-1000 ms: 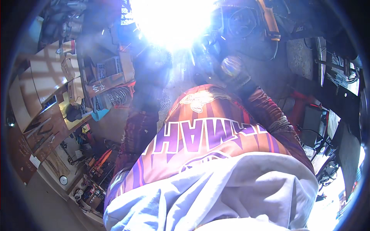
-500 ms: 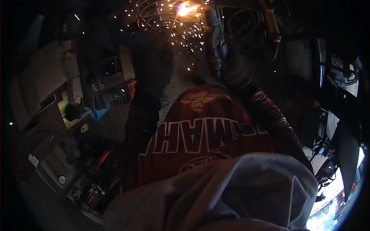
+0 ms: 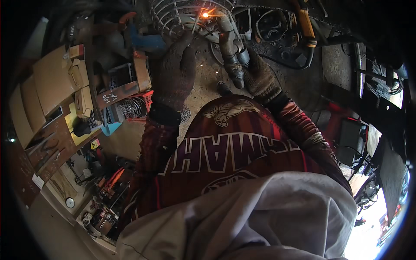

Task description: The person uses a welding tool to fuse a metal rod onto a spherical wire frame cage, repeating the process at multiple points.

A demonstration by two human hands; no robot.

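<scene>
At the top stands a round cage of bent metal wire (image 3: 164, 18), with a small orange glow (image 3: 205, 15) on it. My right hand (image 3: 261, 80), in a brown knit glove, is closed around a welding torch (image 3: 232, 52) whose nozzle end is close to the glow. My left hand (image 3: 175, 71), also gloved, reaches up to the cage's near side. Its fingertips come together on a thin metal rod (image 3: 196, 22) that runs up towards the glow. Whether this rod is part of the cage I cannot tell.
Cardboard boxes (image 3: 52, 93) and a rusty metal frame (image 3: 117, 95) stand at left, beside coiled wire (image 3: 132, 108). A dark cable (image 3: 294, 66) loops at upper right near a yellow-orange handle (image 3: 306, 26). Grey cloth (image 3: 242, 216) covers my lap area.
The bright arc and flying sparks have died down to a small orange glow. The picture is lighter, so both gloves and the torch show plainly. My hands stay near the cage.
</scene>
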